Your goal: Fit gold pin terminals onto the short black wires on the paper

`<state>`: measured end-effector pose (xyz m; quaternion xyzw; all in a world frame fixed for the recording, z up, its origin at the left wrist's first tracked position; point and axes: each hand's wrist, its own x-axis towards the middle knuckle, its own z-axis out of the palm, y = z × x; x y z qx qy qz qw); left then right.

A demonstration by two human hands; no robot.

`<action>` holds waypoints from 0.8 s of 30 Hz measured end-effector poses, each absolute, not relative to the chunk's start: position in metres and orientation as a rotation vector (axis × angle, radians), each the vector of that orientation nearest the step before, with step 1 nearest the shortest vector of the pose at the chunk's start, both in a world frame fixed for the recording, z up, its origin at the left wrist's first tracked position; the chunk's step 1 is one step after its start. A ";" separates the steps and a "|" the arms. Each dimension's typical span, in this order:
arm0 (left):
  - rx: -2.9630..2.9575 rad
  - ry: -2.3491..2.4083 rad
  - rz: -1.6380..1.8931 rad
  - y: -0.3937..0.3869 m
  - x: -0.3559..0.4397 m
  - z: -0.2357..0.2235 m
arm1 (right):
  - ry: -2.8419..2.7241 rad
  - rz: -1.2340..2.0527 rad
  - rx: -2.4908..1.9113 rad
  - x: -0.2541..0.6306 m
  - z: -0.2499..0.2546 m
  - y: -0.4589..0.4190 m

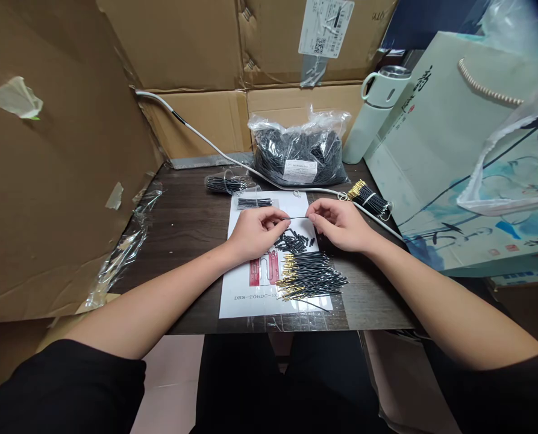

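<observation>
Clock positions were read from the held wire, with 12 away from the wearer.

Left hand (256,234): thumb and fingertips pinched shut on one end of a thin black wire (298,217). Right hand (341,224): thumb and index finger closed on the other end. The wire lay nearly level between the two hands, above the upper part of a white sheet (239,295) on the dark table (182,211). Its end fittings were hidden by the fingers.

6 o'clock, near: loose heap of short black pieces (296,242). Just beyond it, same direction: spread pile of gold-tipped wires (311,277), gold ends mostly toward 9, overlapping the sheet. Red printed figure (264,269) on the sheet at 7.

Between 9 and 10: row of black wires (255,203) behind the left hand. At 10, farther: clear-wrapped bundle (227,184).

12 o'clock: large clear bag (298,150) full of black strands, white label facing the wearer. 1 o'clock: pale bottle (372,114), handled lid. Between 2 and 3: tied gold-tipped bundle (370,199); beyond it, printed paper bag (458,163). White cable (214,146) ran from about 10 to past 3.
</observation>
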<state>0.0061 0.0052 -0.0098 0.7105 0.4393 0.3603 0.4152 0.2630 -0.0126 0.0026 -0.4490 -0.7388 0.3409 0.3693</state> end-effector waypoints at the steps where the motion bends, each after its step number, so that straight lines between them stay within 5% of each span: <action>1: 1.787 1.106 0.909 0.005 0.006 -0.010 | -1.898 0.874 -1.154 0.263 0.002 -0.013; 24: 1.815 1.106 0.882 0.005 0.007 -0.009 | -1.943 0.844 -1.175 0.266 0.005 -0.012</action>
